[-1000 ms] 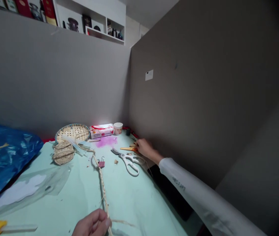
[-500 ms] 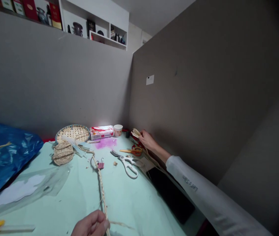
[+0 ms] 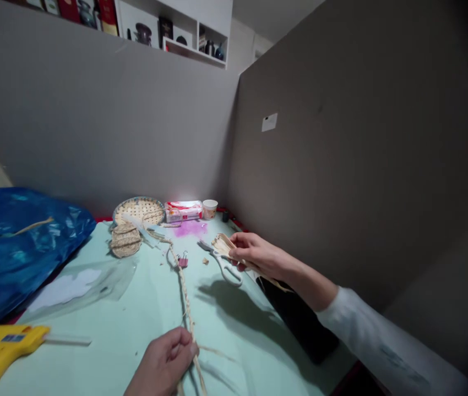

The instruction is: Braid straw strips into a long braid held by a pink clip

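Note:
Near the front of the table, my left hand [image 3: 167,360] pinches the near end of a braided straw cord [image 3: 184,291], where loose strands stick out. The cord runs away from me past a pink binder clip [image 3: 183,260] toward a coiled bundle of braid [image 3: 125,240]. Over on the right, my right hand [image 3: 261,254] is closed on a bundle of pale straw strips [image 3: 223,243], held above the table with its tail trailing back under the wrist. Below and behind this bundle lie white-handled scissors [image 3: 229,272], partly covered by it.
A yellow glue gun [image 3: 9,344] lies at the front left, beside a clear plastic bag [image 3: 105,283] and a blue plastic bag [image 3: 27,247]. At the back stand a woven basket [image 3: 140,211], a tissue pack [image 3: 183,210] and a paper cup [image 3: 210,209]. A black flat object [image 3: 304,324] lies right.
My right hand has come back from the far right edge toward me, carrying the straw strips. My left hand keeps its pinch on the cord. The view has turned slightly left.

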Available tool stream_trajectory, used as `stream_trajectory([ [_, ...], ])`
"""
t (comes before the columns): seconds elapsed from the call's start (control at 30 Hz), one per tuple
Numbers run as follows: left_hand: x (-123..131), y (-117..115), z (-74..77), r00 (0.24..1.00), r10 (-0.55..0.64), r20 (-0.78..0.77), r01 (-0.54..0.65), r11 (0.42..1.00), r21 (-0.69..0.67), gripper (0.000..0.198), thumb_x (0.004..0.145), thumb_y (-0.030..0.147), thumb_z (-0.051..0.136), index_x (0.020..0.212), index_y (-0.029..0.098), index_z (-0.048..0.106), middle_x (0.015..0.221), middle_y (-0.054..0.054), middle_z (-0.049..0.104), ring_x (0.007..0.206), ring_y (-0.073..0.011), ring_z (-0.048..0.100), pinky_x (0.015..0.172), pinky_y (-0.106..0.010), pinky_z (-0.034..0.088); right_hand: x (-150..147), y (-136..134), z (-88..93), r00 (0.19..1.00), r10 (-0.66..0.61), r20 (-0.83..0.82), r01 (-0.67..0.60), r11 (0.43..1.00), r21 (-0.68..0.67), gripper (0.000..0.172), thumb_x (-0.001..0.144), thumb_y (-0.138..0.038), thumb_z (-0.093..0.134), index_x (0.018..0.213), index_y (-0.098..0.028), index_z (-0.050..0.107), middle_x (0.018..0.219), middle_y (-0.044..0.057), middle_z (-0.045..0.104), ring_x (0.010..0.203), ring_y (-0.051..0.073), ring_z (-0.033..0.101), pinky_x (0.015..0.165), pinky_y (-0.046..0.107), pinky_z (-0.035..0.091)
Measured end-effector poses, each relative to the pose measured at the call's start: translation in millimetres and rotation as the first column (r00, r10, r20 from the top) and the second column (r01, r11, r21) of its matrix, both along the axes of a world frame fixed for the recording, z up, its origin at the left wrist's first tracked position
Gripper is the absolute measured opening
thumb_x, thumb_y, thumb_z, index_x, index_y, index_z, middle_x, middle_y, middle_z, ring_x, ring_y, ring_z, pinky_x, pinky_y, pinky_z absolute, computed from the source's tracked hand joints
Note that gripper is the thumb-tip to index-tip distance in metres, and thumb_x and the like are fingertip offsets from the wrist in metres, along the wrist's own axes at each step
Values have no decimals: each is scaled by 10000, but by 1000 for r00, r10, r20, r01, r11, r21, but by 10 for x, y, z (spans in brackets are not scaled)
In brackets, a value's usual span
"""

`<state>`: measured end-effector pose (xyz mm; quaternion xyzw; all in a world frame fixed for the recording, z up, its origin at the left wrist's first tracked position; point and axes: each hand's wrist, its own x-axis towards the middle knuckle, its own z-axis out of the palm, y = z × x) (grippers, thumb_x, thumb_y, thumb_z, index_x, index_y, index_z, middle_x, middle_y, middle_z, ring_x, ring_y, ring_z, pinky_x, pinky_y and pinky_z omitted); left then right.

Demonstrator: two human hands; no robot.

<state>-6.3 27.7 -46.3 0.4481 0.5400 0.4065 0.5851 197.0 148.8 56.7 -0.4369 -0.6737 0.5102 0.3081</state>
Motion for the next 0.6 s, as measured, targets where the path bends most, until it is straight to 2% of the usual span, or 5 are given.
stream_trajectory([
  [0.1,7,-24,24,1000,-3,30,3,1000,-7,377,672,497,694,617,201,467,483,100,342,391,-45,202,391,-197,106,-96,-428,-55,989,138,-45,-140,990,-34,142,754,-265,613,755,-155,522,710,-13,508,625,108,523,591,239,461],
  [0.17,1,-32,57,1000,-14,23,15,999,-40,342,699,483,673,656,195,494,472,103,371,353,-30,174,378,-204,57,-160,-676,-106,989,151,-10,-151,986,-70,171,802,-287,590,735,-152,511,671,-18,503,598,99,511,567,221,411],
  [0.27,-10,-33,130,999,-52,3,52,994,-101,318,689,468,670,680,192,511,442,112,368,322,-25,177,361,-204,63,-259,-944,-219,989,141,-43,-145,981,-125,174,834,-307,573,768,-156,518,687,-24,485,599,91,456,542,209,363],
  [0.47,-14,-65,252,998,-64,-8,62,993,-101,274,734,428,627,738,180,510,484,111,371,349,-22,203,356,-186,101,-350,-1157,-573,1000,6,22,-3,992,-126,218,852,-341,564,751,-154,516,679,-26,431,616,97,370,536,218,304],
  [0.6,-16,-81,248,998,-67,1,67,992,-103,270,738,417,629,752,173,515,494,108,370,360,-20,210,358,-178,127,-326,-1165,-717,998,37,-53,-44,989,-139,236,866,-369,542,880,-138,587,779,16,532,685,125,441,600,230,354],
])
